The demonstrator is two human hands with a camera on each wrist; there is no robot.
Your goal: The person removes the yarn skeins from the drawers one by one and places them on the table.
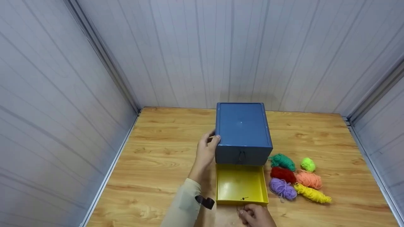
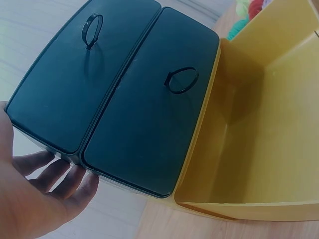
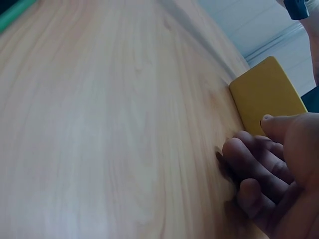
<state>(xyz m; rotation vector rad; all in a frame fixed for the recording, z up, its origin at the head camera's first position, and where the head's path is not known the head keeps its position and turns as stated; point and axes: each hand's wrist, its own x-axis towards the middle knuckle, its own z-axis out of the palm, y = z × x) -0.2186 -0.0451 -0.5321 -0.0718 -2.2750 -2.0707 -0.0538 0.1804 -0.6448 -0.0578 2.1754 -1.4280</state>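
Note:
A blue drawer cabinet [image 1: 242,124] stands on the table with its bottom yellow drawer [image 1: 241,178] pulled out. Two dark drawer fronts with black loop handles [image 2: 182,80] show above it in the left wrist view. My left hand [image 1: 206,151] rests against the cabinet's left side, thumb at the top edge, fingers [image 2: 75,179] spread along the side. At the front of the yellow drawer, my right hand [image 1: 256,216] pinches its thin loop handle [image 1: 238,209] between thumb and fingers. In the right wrist view its fingers [image 3: 254,162] are curled low over the table.
To the right of the cabinet lie several yarn bundles: green [image 1: 283,162], red [image 1: 283,174], purple [image 1: 282,188], orange [image 1: 308,179], yellow [image 1: 312,193] and a lime ball [image 1: 308,164]. Pale panel walls [image 1: 202,56] enclose the wooden table [image 1: 161,157] at the back and sides.

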